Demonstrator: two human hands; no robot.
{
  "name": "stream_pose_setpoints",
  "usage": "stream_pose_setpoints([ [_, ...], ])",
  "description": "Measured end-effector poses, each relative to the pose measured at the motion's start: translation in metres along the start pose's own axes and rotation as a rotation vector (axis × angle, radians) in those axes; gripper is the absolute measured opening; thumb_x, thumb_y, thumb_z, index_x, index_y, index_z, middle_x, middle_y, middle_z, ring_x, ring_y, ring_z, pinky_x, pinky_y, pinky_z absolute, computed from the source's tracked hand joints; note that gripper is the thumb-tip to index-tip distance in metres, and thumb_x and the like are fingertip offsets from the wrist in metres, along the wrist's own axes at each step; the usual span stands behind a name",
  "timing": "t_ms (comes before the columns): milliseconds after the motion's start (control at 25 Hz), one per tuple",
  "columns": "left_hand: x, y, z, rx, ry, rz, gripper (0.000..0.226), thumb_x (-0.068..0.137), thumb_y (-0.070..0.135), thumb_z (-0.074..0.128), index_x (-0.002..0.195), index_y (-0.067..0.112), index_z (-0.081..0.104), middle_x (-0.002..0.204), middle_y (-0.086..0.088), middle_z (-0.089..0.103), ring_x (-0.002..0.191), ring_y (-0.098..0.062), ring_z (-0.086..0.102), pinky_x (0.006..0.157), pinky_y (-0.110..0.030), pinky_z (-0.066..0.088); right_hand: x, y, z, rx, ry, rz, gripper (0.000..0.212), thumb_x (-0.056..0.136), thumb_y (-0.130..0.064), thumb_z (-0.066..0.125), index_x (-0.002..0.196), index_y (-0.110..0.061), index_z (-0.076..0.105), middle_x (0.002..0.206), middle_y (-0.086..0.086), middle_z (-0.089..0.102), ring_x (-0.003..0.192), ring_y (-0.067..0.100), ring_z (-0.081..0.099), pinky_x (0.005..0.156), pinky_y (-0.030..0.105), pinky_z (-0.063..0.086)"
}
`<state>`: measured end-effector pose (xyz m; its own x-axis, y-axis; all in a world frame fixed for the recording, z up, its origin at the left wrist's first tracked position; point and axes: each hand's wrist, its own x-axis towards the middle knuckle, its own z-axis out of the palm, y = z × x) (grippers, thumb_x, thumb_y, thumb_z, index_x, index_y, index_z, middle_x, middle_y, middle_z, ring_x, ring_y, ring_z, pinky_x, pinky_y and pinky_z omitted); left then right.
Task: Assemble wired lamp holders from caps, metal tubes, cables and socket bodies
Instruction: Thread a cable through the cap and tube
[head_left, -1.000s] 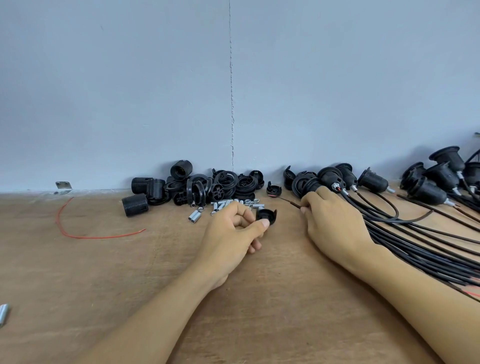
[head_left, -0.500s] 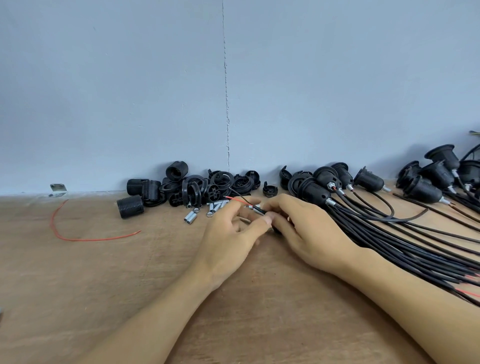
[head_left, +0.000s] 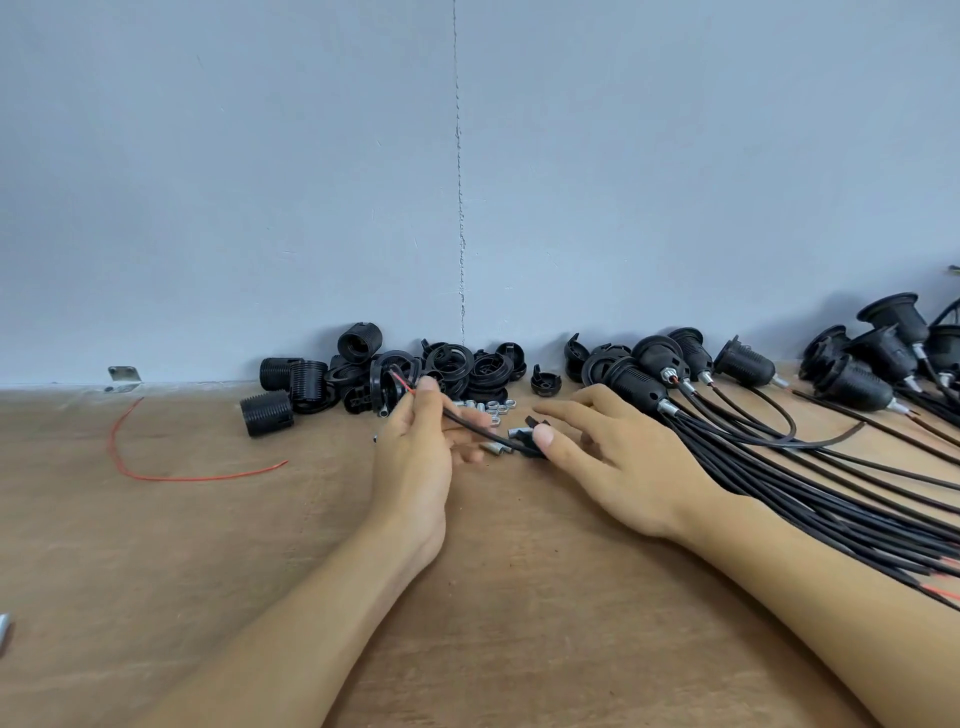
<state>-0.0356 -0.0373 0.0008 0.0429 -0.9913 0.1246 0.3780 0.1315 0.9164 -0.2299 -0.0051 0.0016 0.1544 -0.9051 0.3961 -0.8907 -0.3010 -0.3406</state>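
Pinching thin black cable (head_left: 462, 423) between left hand (head_left: 415, 457) fingers, just left of small black plastic cap (head_left: 531, 451). Lying under right hand (head_left: 618, 467) thumb, fingers outstretched; grip beneath hidden, cannot tell.

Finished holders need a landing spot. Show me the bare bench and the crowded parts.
Bare bench lies between the forearms, and left of the left hand, nearer than the red wire. Crowded: caps and socket bodies along the wall, metal tubes ahead of the hands, black cables fanned right of the right hand.
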Motion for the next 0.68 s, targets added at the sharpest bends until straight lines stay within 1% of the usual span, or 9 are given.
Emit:
stream_pose_setpoints([
  [80,0.005,0.006,-0.003,-0.11,0.065,-0.041,0.038,0.111,0.035,0.037,0.081,0.015,0.048,0.058,-0.008,0.065,0.062,-0.024,0.072,0.052,-0.027,0.056,0.001,-0.001,0.0,0.037,-0.033,-0.019,0.05,0.096,-0.068,0.03,0.138,-0.05,0.05,0.132,-0.02,0.05,0.118,0.003,0.05,0.101,0.028,0.041],
  [120,0.009,0.009,-0.007,-0.161,0.108,-0.062,0.038,0.111,0.036,0.036,0.08,0.015,0.046,0.052,-0.006,0.058,0.056,-0.023,0.07,0.051,-0.027,0.056,0.001,-0.001,0.001,0.03,-0.045,-0.039,0.046,0.098,-0.061,0.035,0.139,-0.047,0.052,0.133,-0.017,0.053,0.121,0.004,0.049,0.104,0.03,0.041],
  [240,0.023,0.017,-0.02,-0.233,0.173,-0.158,0.039,0.11,0.036,0.04,0.076,0.016,0.043,0.047,0.002,0.031,0.031,-0.012,0.037,0.037,-0.021,0.033,0.002,0.0,0.002,-0.015,-0.044,-0.053,0.044,0.095,-0.056,0.053,0.136,-0.041,0.055,0.116,-0.019,0.058,0.111,0.008,0.052,0.097,0.03,0.043],
  [320,0.024,0.018,-0.022,-0.187,0.078,-0.226,0.038,0.109,0.035,0.043,0.077,0.016,0.047,0.045,0.006,0.03,0.028,-0.007,0.025,0.032,-0.017,0.021,0.002,0.001,0.003,-0.031,-0.031,-0.027,0.045,0.089,-0.059,0.06,0.129,-0.04,0.059,0.102,-0.021,0.057,0.103,0.008,0.053,0.091,0.03,0.045],
  [400,0.017,0.014,-0.018,-0.015,-0.061,-0.246,0.037,0.109,0.036,0.043,0.081,0.013,0.052,0.045,0.003,0.04,0.029,-0.01,0.033,0.032,-0.018,0.025,0.002,0.001,0.005,-0.029,-0.01,-0.013,0.041,0.088,-0.056,0.064,0.125,-0.038,0.061,0.094,-0.02,0.058,0.097,0.009,0.055,0.088,0.031,0.046],
  [480,0.009,0.008,-0.011,0.187,-0.16,-0.218,0.039,0.11,0.036,0.041,0.085,0.009,0.054,0.054,-0.005,0.055,0.042,-0.021,0.059,0.039,-0.025,0.046,0.002,0.001,0.006,0.002,0.011,-0.014,0.038,0.088,-0.052,0.067,0.122,-0.036,0.062,0.089,-0.021,0.057,0.092,0.007,0.055,0.086,0.033,0.048],
  [520,0.007,0.005,-0.008,0.213,-0.178,-0.199,0.04,0.11,0.035,0.04,0.085,0.008,0.055,0.061,-0.009,0.061,0.058,-0.027,0.07,0.05,-0.029,0.056,0.002,0.001,0.006,0.024,0.022,-0.013,0.036,0.088,-0.05,0.068,0.121,-0.036,0.063,0.088,-0.022,0.057,0.089,0.005,0.055,0.086,0.033,0.048],
  [600,0.008,0.004,-0.006,0.17,-0.184,-0.177,0.04,0.11,0.032,0.041,0.082,0.007,0.057,0.073,-0.013,0.067,0.089,-0.032,0.075,0.072,-0.031,0.062,0.003,0.002,0.005,0.09,0.037,0.012,0.033,0.087,-0.047,0.069,0.119,-0.037,0.064,0.087,-0.023,0.06,0.083,0.0,0.057,0.082,0.031,0.051],
  [680,0.012,0.005,-0.007,0.091,-0.198,-0.155,0.039,0.11,0.029,0.041,0.081,0.008,0.057,0.076,-0.014,0.068,0.097,-0.032,0.074,0.077,-0.03,0.062,0.003,0.003,0.004,0.155,0.04,0.045,0.032,0.087,-0.046,0.07,0.117,-0.039,0.064,0.087,-0.021,0.063,0.079,-0.002,0.058,0.079,0.028,0.052],
])
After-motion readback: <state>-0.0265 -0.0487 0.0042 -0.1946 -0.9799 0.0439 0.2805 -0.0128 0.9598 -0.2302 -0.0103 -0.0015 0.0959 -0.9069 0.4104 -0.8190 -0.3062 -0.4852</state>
